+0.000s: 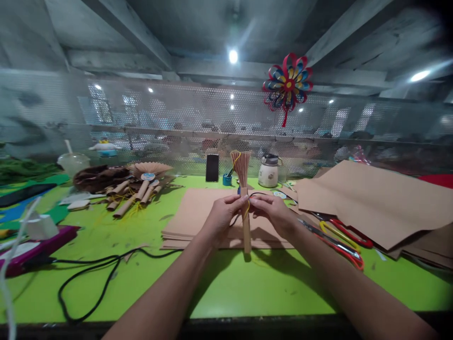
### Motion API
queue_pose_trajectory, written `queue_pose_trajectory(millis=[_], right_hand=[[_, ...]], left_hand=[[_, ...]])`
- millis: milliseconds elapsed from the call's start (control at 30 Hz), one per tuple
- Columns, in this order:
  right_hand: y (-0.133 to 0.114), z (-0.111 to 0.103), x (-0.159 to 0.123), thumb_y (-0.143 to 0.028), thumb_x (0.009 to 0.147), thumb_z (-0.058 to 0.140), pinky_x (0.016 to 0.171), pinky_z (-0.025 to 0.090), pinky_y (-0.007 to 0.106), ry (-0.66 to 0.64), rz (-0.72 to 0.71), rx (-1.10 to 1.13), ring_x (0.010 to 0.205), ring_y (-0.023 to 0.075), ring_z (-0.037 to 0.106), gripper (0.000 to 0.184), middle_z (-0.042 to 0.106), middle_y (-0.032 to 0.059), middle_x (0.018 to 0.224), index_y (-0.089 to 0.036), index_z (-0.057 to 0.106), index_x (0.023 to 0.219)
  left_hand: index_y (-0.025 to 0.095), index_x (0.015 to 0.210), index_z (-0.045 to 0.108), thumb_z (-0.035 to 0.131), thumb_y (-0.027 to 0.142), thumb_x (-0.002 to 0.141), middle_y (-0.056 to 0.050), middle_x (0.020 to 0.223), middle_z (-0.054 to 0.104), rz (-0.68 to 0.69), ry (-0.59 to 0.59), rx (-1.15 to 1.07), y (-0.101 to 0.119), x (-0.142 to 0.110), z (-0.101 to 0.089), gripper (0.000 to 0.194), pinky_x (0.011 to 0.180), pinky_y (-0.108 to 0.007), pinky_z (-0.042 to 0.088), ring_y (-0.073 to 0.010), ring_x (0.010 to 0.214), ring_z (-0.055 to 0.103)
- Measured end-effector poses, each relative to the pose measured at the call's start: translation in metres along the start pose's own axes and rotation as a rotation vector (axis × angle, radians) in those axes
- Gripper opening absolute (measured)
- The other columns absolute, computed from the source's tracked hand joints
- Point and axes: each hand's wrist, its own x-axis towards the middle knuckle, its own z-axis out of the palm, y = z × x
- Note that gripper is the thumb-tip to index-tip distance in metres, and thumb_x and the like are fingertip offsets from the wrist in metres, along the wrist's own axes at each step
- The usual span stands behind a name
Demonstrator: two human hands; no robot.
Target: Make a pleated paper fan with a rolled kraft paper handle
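Note:
In the middle of the head view, a brown paper fan (241, 171) stands upright, its pleats gathered narrow above a flat cardboard handle (247, 233). My left hand (226, 212) pinches the handle's upper part from the left, thumb across its front. From the right, my right hand (274, 212) has its fingers closed at the handle's edge, by a thin yellow string (247, 208) that runs there. The fingertips of the right hand are small and partly hidden, but they appear to grip the string. Behind the hands lies a stack of brown paper sheets (198, 212).
Several finished fans (141, 189) lie at left, near a purple power strip (42, 250) and a black cable (88, 264). Scissors with red handles (350, 257) and larger brown paper (371, 203) are at right. A phone (212, 168) and a flask (268, 171) stand behind.

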Motion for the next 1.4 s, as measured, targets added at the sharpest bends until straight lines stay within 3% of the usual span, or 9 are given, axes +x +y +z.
queue_pose_trajectory(millis=[167, 367, 533, 800, 1000, 1100, 1200, 1267, 1400], right_hand=[[0.010, -0.002, -0.006, -0.039, 0.067, 0.075, 0.062, 0.046, 0.030, 0.060, -0.064, -0.166, 0.063, 0.0148, 0.056, 0.024, 0.066, 0.0026, 0.066, -0.015, 0.071, 0.070], [0.013, -0.001, -0.010, -0.037, 0.065, 0.077, 0.060, 0.044, 0.028, 0.114, -0.083, -0.092, 0.058, 0.0126, 0.054, 0.024, 0.063, 0.0003, 0.061, -0.015, 0.068, 0.067], [0.008, -0.001, -0.013, -0.041, 0.063, 0.079, 0.060, 0.048, 0.028, 0.049, 0.012, 0.061, 0.062, 0.0140, 0.059, 0.029, 0.066, 0.0021, 0.066, -0.015, 0.069, 0.071], [0.011, 0.001, -0.013, -0.033, 0.061, 0.079, 0.054, 0.045, 0.026, 0.048, 0.011, 0.047, 0.050, 0.0105, 0.053, 0.022, 0.062, -0.0014, 0.055, -0.016, 0.065, 0.061], [0.005, -0.010, -0.009, -0.032, 0.060, 0.079, 0.058, 0.048, 0.027, 0.170, 0.027, 0.196, 0.061, 0.0135, 0.061, 0.023, 0.068, 0.0025, 0.065, -0.016, 0.062, 0.063], [-0.002, -0.022, -0.007, -0.026, 0.065, 0.077, 0.069, 0.052, 0.032, 0.153, 0.046, 0.353, 0.074, 0.0180, 0.067, 0.018, 0.074, 0.0082, 0.082, -0.016, 0.062, 0.068], [-0.010, -0.036, -0.004, -0.022, 0.070, 0.072, 0.075, 0.053, 0.035, 0.132, 0.023, 0.463, 0.081, 0.0201, 0.067, 0.012, 0.073, 0.0074, 0.083, -0.018, 0.061, 0.073], [-0.014, -0.046, -0.002, -0.021, 0.072, 0.071, 0.068, 0.051, 0.032, 0.126, 0.003, 0.504, 0.069, 0.0157, 0.063, 0.011, 0.068, 0.0023, 0.072, -0.019, 0.060, 0.074], [-0.019, -0.060, 0.002, -0.020, 0.072, 0.070, 0.051, 0.038, 0.025, 0.115, -0.052, 0.502, 0.046, 0.0091, 0.039, 0.013, 0.044, -0.0080, 0.052, -0.021, 0.058, 0.077]], left_hand=[[0.013, 0.088, 0.078, 0.087, 0.036, 0.062, -0.009, 0.084, 0.074, -0.045, 0.005, 0.002, -0.002, 0.001, 0.001, 0.036, 0.074, -0.028, 0.045, -0.0182, 0.078, 0.063], [0.013, 0.081, 0.077, 0.089, 0.037, 0.059, -0.007, 0.077, 0.071, -0.071, 0.001, -0.016, -0.004, 0.000, 0.003, 0.035, 0.067, -0.025, 0.042, -0.0156, 0.074, 0.059], [0.013, 0.077, 0.077, 0.089, 0.038, 0.057, -0.006, 0.072, 0.070, -0.085, -0.005, -0.007, -0.003, 0.000, 0.002, 0.035, 0.064, -0.025, 0.040, -0.0159, 0.070, 0.058], [0.013, 0.074, 0.075, 0.087, 0.038, 0.060, -0.004, 0.064, 0.067, -0.130, -0.039, 0.005, -0.003, -0.003, 0.006, 0.031, 0.055, -0.024, 0.037, -0.0149, 0.060, 0.055], [0.013, 0.078, 0.075, 0.085, 0.035, 0.065, -0.006, 0.071, 0.069, -0.135, 0.031, -0.025, -0.004, 0.003, 0.000, 0.027, 0.055, -0.024, 0.040, -0.0146, 0.063, 0.056], [0.014, 0.075, 0.075, 0.084, 0.034, 0.068, -0.004, 0.063, 0.065, -0.142, 0.063, -0.029, -0.007, 0.006, -0.006, 0.023, 0.051, -0.023, 0.039, -0.0121, 0.055, 0.051], [0.014, 0.076, 0.075, 0.084, 0.034, 0.069, -0.003, 0.061, 0.063, -0.147, 0.079, -0.023, -0.010, 0.008, -0.009, 0.023, 0.050, -0.022, 0.038, -0.0112, 0.055, 0.050], [0.014, 0.076, 0.075, 0.084, 0.034, 0.070, -0.004, 0.064, 0.064, -0.154, 0.065, -0.019, -0.011, 0.008, -0.009, 0.023, 0.051, -0.021, 0.040, -0.0116, 0.057, 0.052], [0.013, 0.080, 0.075, 0.082, 0.033, 0.073, -0.006, 0.069, 0.066, -0.185, 0.010, -0.040, -0.009, 0.006, -0.009, 0.023, 0.056, -0.021, 0.047, -0.0129, 0.064, 0.057]])
